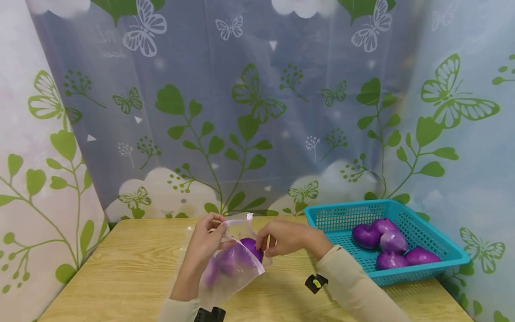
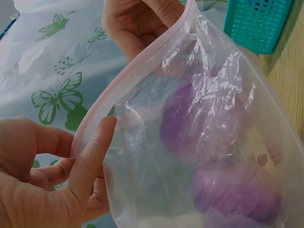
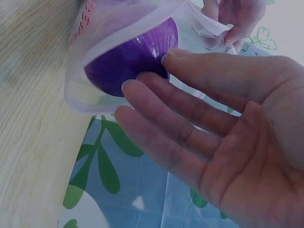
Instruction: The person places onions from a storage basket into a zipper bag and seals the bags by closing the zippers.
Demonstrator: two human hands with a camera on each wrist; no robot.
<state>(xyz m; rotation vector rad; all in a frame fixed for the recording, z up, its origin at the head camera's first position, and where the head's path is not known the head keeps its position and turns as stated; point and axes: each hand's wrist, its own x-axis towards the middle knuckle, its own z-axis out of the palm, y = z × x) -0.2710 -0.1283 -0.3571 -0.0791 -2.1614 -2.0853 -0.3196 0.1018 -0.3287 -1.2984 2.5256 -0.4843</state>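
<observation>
My left hand (image 1: pixel 204 241) pinches the rim of a clear zip bag (image 2: pixel 142 190) between thumb and fingers, keeping its mouth apart. Inside the bag lie shiny purple onions, blurred by the plastic; one onion (image 2: pixel 237 192) shows low in the left wrist view. At the opening, another purple onion (image 3: pixel 130 64) sits partly within the bag. My right hand (image 1: pixel 281 239) has its thumb and fingertips on that onion's near end, with the other fingers loosely bent. Part of the onion is hidden behind the bag's rim.
On the right of the wooden table (image 1: pixel 132 264) stands a turquoise plastic basket (image 1: pixel 418 228) holding several purple onions (image 1: pixel 393 241). A curtain (image 1: pixel 301 147) printed with butterflies and leaves hangs behind the table and at its sides.
</observation>
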